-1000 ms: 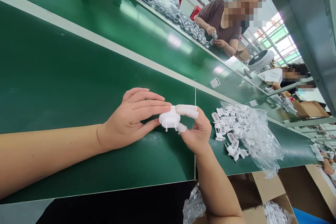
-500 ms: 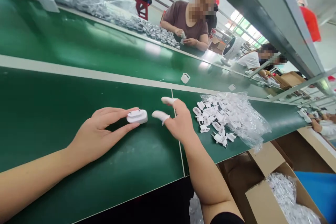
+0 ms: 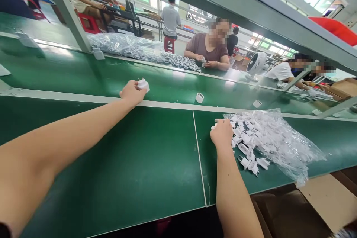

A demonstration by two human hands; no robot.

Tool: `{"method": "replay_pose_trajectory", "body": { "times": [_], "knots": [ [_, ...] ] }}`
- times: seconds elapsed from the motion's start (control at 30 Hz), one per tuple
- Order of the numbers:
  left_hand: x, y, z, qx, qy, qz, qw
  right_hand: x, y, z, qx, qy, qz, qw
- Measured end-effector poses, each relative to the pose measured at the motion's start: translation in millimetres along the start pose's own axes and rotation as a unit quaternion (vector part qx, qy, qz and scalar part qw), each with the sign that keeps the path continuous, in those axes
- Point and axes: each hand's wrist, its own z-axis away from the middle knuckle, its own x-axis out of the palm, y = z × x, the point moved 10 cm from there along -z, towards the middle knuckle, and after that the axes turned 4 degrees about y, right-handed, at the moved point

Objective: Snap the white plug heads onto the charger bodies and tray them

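Note:
My left hand reaches over the white divider strip to the far green belt. It is closed on a white plug adapter, whose two pins point up. My right hand is at the left edge of a pile of white plug parts with pins. Its fingers are curled, with white covers on the tips; what they hold, if anything, is hidden. A clear plastic bag lies over part of the pile.
White housings sit apart on the far green belt. Across it, a person handles a small white part beside a heap of parts and a plastic bag. A metal beam crosses above. Cardboard boxes stand below, at right.
My left hand has carried the plug adapter forward from the near surface to the far belt. My right hand has moved right to the pile, its fingers now curled. The view has shifted.

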Motion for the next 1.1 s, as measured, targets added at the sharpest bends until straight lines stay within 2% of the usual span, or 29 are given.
{"method": "replay_pose_trajectory", "body": {
  "times": [0.07, 0.13, 0.23, 0.33, 0.4, 0.5, 0.6, 0.7, 0.77, 0.83, 0.97, 1.03, 1.1],
  "knots": [
    [2.7, -5.3, -20.0, -0.008, 0.007, -0.030, 0.999, -3.3, 1.9, -1.6, 0.004, 0.016, -0.025, 1.000],
    [3.9, -11.5, -28.1, -0.013, 0.013, -0.046, 0.999, -6.6, 4.3, -3.6, 0.010, 0.035, -0.054, 0.998],
    [3.2, -12.3, -20.6, 0.006, 0.038, -0.047, 0.998, -12.2, 7.4, -6.2, 0.014, 0.066, -0.113, 0.991],
    [14.4, 8.2, 1.1, 0.069, 0.065, -0.038, 0.995, -18.6, 6.4, -6.4, 0.002, 0.099, -0.200, 0.975],
    [41.7, 35.1, 18.2, 0.136, 0.047, -0.035, 0.989, -20.7, 2.6, -4.7, -0.011, 0.115, -0.272, 0.955],
    [108.3, 76.4, 40.9, 0.214, -0.045, -0.037, 0.975, -15.7, -7.0, -1.3, -0.029, 0.114, -0.385, 0.916],
    [165.9, 98.6, 52.5, 0.215, -0.113, -0.047, 0.969, -3.7, -17.7, -0.7, -0.040, 0.086, -0.470, 0.878],
    [192.9, 106.8, 55.6, 0.191, -0.128, -0.061, 0.971, 9.7, -22.5, -3.8, -0.029, 0.030, -0.592, 0.805],
    [197.6, 109.1, 56.5, 0.179, -0.131, -0.065, 0.973, 16.3, -22.2, -5.9, -0.008, -0.005, -0.667, 0.745],
    [195.2, 111.3, 59.7, 0.181, -0.139, -0.055, 0.972, 19.4, -20.2, -7.0, 0.013, -0.021, -0.698, 0.716],
    [173.9, 105.5, 82.8, 0.216, -0.182, -0.004, 0.959, 19.8, -19.9, -7.4, 0.029, -0.027, -0.714, 0.699],
    [154.6, 89.3, 105.3, 0.236, -0.214, 0.020, 0.948, 20.5, -23.3, -6.1, 0.028, -0.037, -0.718, 0.694],
    [130.2, 64.0, 134.0, 0.251, -0.249, 0.036, 0.935, 21.3, -30.8, -2.3, 0.013, -0.062, -0.712, 0.700]
  ]
}}
